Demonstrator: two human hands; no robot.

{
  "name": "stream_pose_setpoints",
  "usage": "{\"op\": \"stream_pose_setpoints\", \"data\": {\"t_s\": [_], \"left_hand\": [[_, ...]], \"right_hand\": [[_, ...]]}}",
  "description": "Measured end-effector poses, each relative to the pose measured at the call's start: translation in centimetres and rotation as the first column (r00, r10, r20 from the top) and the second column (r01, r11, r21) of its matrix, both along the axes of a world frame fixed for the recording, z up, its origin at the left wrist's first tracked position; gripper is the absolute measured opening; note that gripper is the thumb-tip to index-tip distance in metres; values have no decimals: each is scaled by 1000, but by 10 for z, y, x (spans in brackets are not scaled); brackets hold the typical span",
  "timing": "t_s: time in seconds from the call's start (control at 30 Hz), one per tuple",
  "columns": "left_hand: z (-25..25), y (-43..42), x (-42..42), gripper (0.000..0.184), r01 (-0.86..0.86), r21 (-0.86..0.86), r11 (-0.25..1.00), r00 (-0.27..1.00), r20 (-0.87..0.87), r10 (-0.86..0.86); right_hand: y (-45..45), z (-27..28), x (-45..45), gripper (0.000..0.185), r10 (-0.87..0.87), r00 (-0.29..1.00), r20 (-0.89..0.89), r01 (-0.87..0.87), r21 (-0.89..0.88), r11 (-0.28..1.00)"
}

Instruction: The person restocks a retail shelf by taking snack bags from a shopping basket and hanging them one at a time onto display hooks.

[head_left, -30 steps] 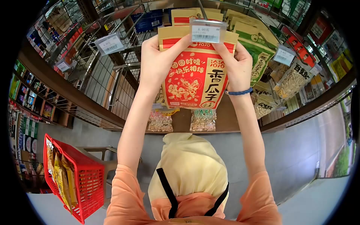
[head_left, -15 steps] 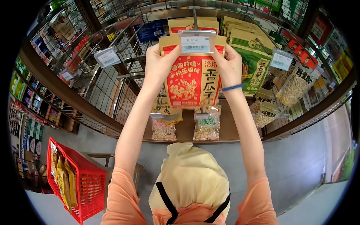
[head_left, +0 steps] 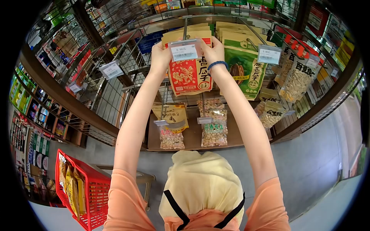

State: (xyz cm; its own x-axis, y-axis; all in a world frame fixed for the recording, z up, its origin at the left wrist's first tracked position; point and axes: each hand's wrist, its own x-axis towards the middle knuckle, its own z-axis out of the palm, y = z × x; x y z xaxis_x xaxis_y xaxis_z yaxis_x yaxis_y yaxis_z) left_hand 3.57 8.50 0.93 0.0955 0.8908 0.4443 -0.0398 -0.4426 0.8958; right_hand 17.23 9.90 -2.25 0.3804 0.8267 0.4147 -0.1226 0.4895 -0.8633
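Observation:
A red and tan bag of sunflower seeds (head_left: pixel 189 79) hangs upright on a metal hook, behind a clear price tag holder (head_left: pixel 184 51). My left hand (head_left: pixel 160 57) grips the bag's upper left edge. On the upper right edge, my right hand (head_left: pixel 214 54) has its fingers closed, a blue band around the wrist. Both thumbs lie toward the price tag, and the other fingers are mostly hidden behind the bag. Right beside my right hand hangs a green seed bag (head_left: pixel 241 65) with more bags behind it.
Clear peanut bags (head_left: pixel 214 129) and a yellow-tan pouch (head_left: pixel 173 115) hang lower down. More nut bags (head_left: pixel 298 81) hang at the right. Wire mesh and protruding hooks surround the rack. A red basket (head_left: pixel 94 192) with yellow packets stands lower left, beside a stool (head_left: pixel 146 184).
Both hands have moved farther into the rack with the red bag, which now sits farther back on the hook. The view has also shifted slightly.

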Motion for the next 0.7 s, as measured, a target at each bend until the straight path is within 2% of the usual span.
{"op": "stream_pose_setpoints", "data": {"t_s": [0.13,0.27,0.33,0.43,0.5,0.57,0.7], "left_hand": [[1,6,1,21,16,-42,999,1000,9,-16],[2,7,1,22,50,-67,996,999,23,-49],[4,1,2,24,7,-110,994,1000,31,-4],[-1,8,3,23,-82,-147,986,997,-23,80],[-12,17,1,22,-58,-91,994,998,-5,58],[-23,22,-1,22,-38,-42,998,999,6,39],[-22,14,4,22,-53,-123,991,994,88,64]], "right_hand": [[4,3,-2,24,-68,998,7,68,-82,994],[2,3,-4,27,-142,987,71,145,-36,989],[-5,0,-4,32,-180,977,115,186,-50,981],[-20,-11,-3,39,-152,971,182,161,-33,986],[-26,-20,-5,46,-98,987,124,102,-24,995],[-33,-30,-5,50,-104,978,179,129,-134,983],[-36,-53,-8,54,-65,987,149,93,-189,978]]}}
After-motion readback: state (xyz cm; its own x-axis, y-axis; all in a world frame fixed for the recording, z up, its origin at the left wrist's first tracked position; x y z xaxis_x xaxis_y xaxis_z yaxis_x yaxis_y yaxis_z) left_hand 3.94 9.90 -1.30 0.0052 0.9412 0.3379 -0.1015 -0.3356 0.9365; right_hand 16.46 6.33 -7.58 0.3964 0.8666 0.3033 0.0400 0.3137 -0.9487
